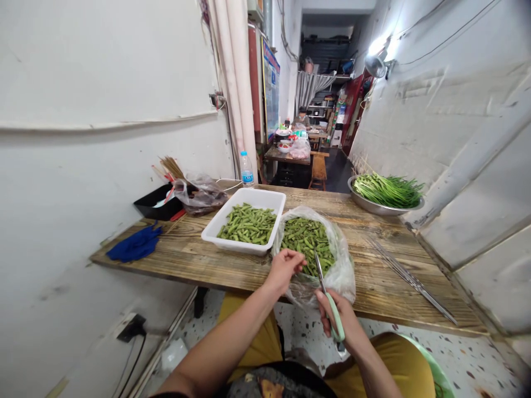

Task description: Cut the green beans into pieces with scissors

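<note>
Green bean pods [307, 243], in a clear plastic bag [346, 273] at the near edge of the wooden table [385, 287], pinched by the left hand [285, 268]. Right hand [340, 320] closed around mint-handled steel scissors [322, 279], tips beside those fingers; could nick one, or slit the bag.

Bright, even light fills the near scene; a wall lamp [376, 62] far right glares white. The far corridor [321, 88] is dimmer. Straight walls [83, 66] bow at the edges.
</note>
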A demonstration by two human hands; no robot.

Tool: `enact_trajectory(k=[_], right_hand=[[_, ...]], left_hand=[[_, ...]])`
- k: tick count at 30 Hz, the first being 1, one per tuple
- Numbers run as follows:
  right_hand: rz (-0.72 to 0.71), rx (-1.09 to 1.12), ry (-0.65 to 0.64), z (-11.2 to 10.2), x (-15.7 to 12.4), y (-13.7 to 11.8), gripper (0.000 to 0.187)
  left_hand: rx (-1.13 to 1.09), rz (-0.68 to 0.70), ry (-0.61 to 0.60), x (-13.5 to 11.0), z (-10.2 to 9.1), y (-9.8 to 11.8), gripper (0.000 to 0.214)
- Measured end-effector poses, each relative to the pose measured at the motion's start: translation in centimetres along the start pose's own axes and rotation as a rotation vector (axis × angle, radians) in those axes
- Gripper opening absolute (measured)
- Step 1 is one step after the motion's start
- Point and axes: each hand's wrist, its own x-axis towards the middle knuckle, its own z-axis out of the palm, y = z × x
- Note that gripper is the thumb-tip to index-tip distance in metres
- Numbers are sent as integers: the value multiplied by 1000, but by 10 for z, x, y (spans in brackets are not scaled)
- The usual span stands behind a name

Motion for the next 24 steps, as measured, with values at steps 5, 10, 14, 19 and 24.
enact_trajectory(k=[5,10,14,19,24], right_hand=[[-23,14,16,-2,-1,1,37],[-33,31,29,-2,-4,-4,37],[-17,48,39,-6,-4,-1,37],[-17,48,49,-9,-3,1,36],[-37,49,28,-11,-3,1,34]], left_hand=[[544,225,174,29,-7,20,6],[1334,347,63,29,1,22,14],[1511,387,-29,31,10,22,18],[1628,480,-234,55,27,24,22],[1605,496,-324,74,38,29,18]])
